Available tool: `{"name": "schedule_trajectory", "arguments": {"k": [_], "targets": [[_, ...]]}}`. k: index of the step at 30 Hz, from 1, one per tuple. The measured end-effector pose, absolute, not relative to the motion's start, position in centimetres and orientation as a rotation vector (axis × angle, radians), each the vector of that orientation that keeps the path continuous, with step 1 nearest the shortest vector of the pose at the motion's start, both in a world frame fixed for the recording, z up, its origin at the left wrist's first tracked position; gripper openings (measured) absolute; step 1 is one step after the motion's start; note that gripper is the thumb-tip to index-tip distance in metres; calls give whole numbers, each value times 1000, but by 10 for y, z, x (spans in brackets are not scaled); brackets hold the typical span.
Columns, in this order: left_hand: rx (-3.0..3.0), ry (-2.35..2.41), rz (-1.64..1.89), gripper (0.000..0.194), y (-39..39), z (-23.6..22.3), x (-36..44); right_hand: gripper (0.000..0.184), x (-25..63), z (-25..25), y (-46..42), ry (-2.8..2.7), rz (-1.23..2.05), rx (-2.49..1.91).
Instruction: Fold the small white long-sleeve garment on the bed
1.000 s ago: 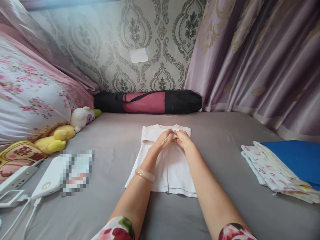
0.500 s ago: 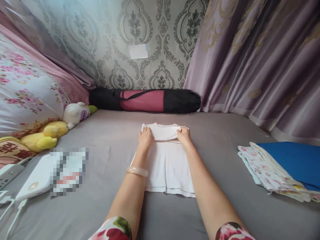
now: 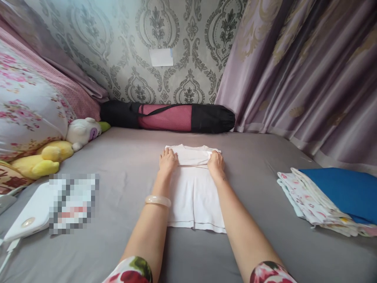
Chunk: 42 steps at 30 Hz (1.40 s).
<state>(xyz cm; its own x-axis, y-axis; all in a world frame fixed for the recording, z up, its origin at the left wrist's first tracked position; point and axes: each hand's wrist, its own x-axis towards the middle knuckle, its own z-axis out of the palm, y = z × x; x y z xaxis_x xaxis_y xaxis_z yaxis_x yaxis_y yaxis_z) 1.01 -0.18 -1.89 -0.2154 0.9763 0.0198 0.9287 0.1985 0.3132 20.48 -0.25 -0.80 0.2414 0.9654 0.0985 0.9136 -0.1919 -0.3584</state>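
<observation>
A white shirt (image 3: 188, 196) lies on the grey bedsheet, its sleeves folded across the chest near the neckline. My left hand (image 3: 168, 160), a pale bangle (image 3: 158, 201) on its wrist, rests with fingers laid flat over the shirt's upper left side. At the upper right, my right hand (image 3: 216, 163) has its fingers curled closed on the end of the folded sleeve (image 3: 194, 156). Both forearms hide the lower side edges of the shirt.
Folded clothes (image 3: 312, 200) with a blue piece (image 3: 338, 192) on top lie to the right. On the left are a white power bank (image 3: 29, 212) with a cable, a blurred packet (image 3: 75, 202) and plush toys (image 3: 82, 131). A black-and-pink mat bag (image 3: 165, 117) lies along the wall.
My right hand has curled more tightly over the sleeve end and pressed it down. My left hand remains on the shirt's left side. The whole view has shifted slightly.
</observation>
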Motion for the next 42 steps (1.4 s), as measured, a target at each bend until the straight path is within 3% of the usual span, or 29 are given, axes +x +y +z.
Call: {"name": "schedule_trajectory", "arguments": {"k": [8,12,18,25,37,42], "targets": [[1879,2315,355,53,-4,-18,11,42,205,-9,-6,-1681,10,-2209],[2094,2285,442,50,-6,-10,32,50,196,-12,-6,-1899,-74,-1963],[2327,2015,452,44,-8,-9,55,57,164,-19,-15,-2407,153,-1605],[2275,1997,391,40,-5,-21,42,58,158,-17,-23,-2417,314,-1688],[1990,2298,356,60,3,-29,35,60,179,-26,-6,-2102,149,-2059],[1889,2332,365,58,2,-25,27,59,188,-24,-4,-2021,157,-2129]]}}
